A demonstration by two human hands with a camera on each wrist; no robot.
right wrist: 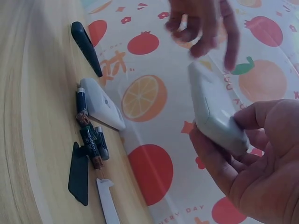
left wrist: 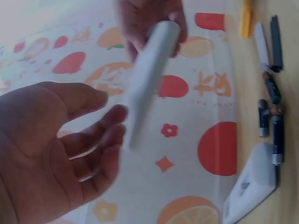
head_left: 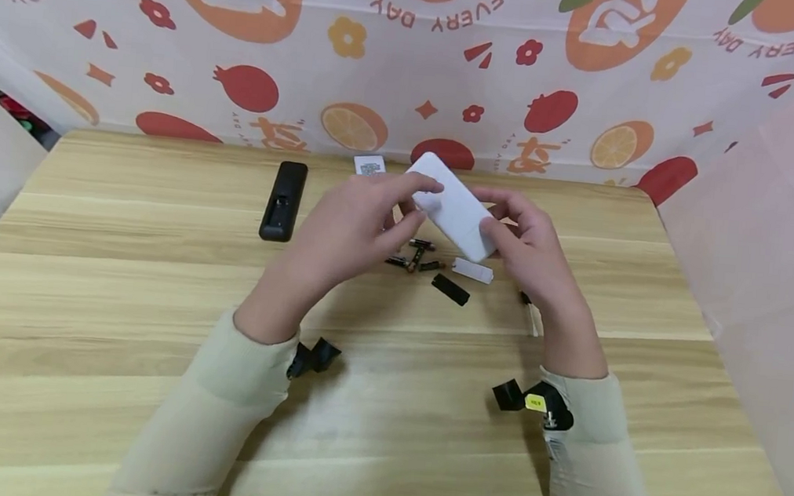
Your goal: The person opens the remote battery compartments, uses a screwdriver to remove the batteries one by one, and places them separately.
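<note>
My right hand [head_left: 528, 240] grips one end of a white, rounded slab that looks like a remote control [head_left: 453, 210], thumb on its upper face and fingers beneath. The remote is tilted above the table. At its other end is my left hand [head_left: 356, 225], its fingers loosely bent. In the left wrist view, the left fingers [left wrist: 112, 161] look apart from the remote or barely at its edge. Beneath lie several small dark batteries [head_left: 416, 257], a white battery cover [head_left: 473, 270] and a black battery cover [head_left: 450, 290]. The remote's buttons are hidden.
A black remote [head_left: 283, 201] lies back left with its battery bay uncovered. Behind my left hand is a white device [head_left: 369, 165] with a printed label. A slim item [head_left: 532, 319] lies partly hidden by my right wrist. A fruit-patterned cloth [head_left: 413, 68] hangs behind the table.
</note>
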